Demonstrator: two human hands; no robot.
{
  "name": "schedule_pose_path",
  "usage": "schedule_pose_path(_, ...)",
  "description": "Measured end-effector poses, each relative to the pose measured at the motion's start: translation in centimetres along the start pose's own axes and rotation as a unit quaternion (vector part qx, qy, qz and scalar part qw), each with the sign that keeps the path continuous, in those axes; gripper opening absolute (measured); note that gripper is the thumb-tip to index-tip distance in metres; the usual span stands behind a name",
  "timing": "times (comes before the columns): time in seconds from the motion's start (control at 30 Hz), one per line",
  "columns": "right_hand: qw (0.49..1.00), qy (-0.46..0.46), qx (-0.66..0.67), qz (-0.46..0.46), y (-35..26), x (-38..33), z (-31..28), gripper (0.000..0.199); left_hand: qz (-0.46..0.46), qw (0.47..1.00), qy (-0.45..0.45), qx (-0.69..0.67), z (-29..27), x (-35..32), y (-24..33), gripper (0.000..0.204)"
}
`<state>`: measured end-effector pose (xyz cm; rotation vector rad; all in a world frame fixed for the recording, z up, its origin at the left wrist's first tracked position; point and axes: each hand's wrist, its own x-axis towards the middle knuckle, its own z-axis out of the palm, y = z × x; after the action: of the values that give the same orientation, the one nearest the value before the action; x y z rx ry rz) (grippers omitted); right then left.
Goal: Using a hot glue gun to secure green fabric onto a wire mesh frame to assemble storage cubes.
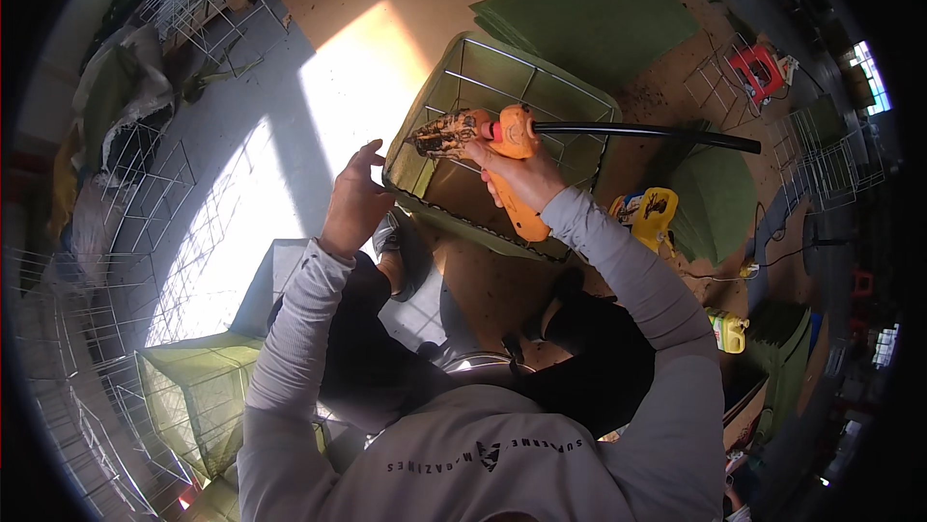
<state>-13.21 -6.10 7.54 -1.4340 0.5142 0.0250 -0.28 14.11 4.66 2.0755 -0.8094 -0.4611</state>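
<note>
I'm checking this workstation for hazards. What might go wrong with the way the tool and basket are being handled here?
The left hand steadies the green-lined wire basket close to the nose of the orange power tool, so a slip might catch its fingers. The black hose trails from the tool in the right hand and might snag.

Orange tool's (502, 150) nozzle tip blurred against the wire basket (521, 87), its grip hidden under the right hand (521, 179), basket's near rim behind the forearm.

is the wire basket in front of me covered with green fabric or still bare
Covered. Green fabric lines the wire basket; the left hand touches its edge, and the right hand holds an orange tool against it.
</note>
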Motion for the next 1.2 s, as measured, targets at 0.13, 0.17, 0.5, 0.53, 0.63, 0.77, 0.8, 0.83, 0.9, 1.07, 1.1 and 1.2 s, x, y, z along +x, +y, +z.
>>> schedule_pose_path(0.13,0.999,0.003,0.043,-0.015,0.0,-0.2,-0.1,0.03,0.004,1.0,0.0,0.004,0.0,0.1,0.1,0.067)
schedule_pose_path(0.17,0.997,-0.007,0.075,-0.006,0.0,-0.3,-0.1,0.029,0.003,1.0,0.001,0.004,0.0,0.0,0.1,0.067)
schedule_pose_path(0.5,0.998,0.01,0.065,-0.026,0.3,-0.4,0.3,0.026,0.008,1.0,0.007,0.01,0.1,0.2,0.1,0.065)
schedule_pose_path(0.53,0.998,0.011,0.059,-0.031,0.4,-0.4,0.3,0.026,0.003,1.0,0.005,0.006,0.1,0.2,0.0,0.065)
schedule_pose_path(0.63,0.998,0.009,0.046,-0.038,0.6,-0.3,0.2,0.027,0.011,1.0,0.01,0.004,0.2,0.1,-0.2,0.066)
schedule_pose_path(0.77,0.999,0.005,0.033,-0.038,0.5,-0.4,0.3,0.028,0.017,1.0,0.01,0.006,0.1,0.1,0.0,0.066)
schedule_pose_path(0.8,0.999,0.005,0.033,-0.038,0.4,-0.5,0.4,0.028,0.015,1.0,0.01,0.002,0.1,0.1,0.1,0.066)
schedule_pose_path(0.83,0.999,0.014,0.03,-0.032,0.2,-0.6,0.5,0.028,0.012,1.0,0.01,-0.002,0.1,0.0,0.1,0.066)
schedule_pose_path(0.9,0.999,0.023,0.027,-0.027,0.2,-0.6,0.6,0.028,0.019,1.0,0.013,0.0,0.2,0.0,0.1,0.066)
schedule_pose_path(1.07,0.999,0.018,-0.016,-0.033,0.3,-0.8,0.8,0.03,0.021,0.999,-0.004,0.034,-0.1,0.2,0.2,0.069)
schedule_pose_path(1.1,0.999,0.018,-0.016,-0.032,0.3,-0.9,0.8,0.03,0.019,0.999,-0.002,0.032,-0.1,0.2,0.3,0.069)
schedule_pose_path(1.2,1.0,0.013,-0.02,-0.016,0.2,-1.2,1.1,0.03,0.01,0.999,-0.002,0.033,-0.2,0.1,0.6,0.069)
